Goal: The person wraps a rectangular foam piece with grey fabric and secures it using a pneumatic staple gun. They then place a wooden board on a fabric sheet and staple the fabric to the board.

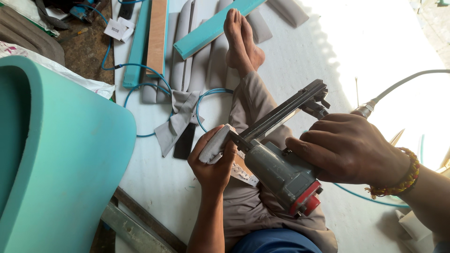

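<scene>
My right hand (349, 149) grips the handle of a grey pneumatic staple gun (281, 171) with a red end cap and a long black magazine (286, 110). The gun's nose presses against a small grey fabric-covered piece (216, 144). My left hand (213, 161) is wrapped around that piece and holds it over my lap. A beaded bracelet (407, 175) circles my right wrist. My bare foot (240, 40) stretches out ahead on the white floor sheet.
A large teal foam block (61, 154) fills the left. Grey padded strips (197, 56), teal foam bars (213, 26) and a wooden board (157, 35) lie ahead. A blue air hose (140, 89) loops past a dark phone (184, 142). A black hose (403, 84) is at the right.
</scene>
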